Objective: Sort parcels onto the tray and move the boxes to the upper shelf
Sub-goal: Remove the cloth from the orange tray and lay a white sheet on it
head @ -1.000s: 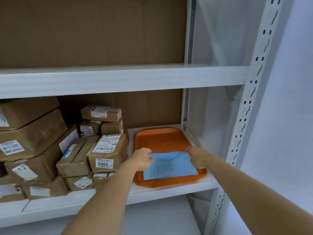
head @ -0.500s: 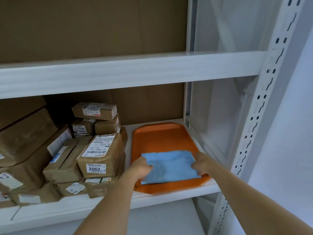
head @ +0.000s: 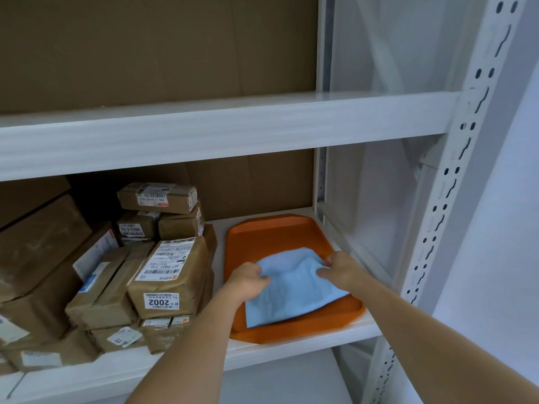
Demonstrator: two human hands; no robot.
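Parcel (head: 294, 287), one blue soft one, lies on the single orange tray (head: 262, 234) on the lower shelf (head: 291, 349). My left hand (head: 248, 279) and right hand (head: 339, 269) each pinch a far corner. I count at least eight brown boxes (head: 172, 275) stacked beside the tray.

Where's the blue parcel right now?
In the head view the blue parcel lies on the front half of the orange tray, right of the stacked brown boxes, gripped by the left hand and right hand.
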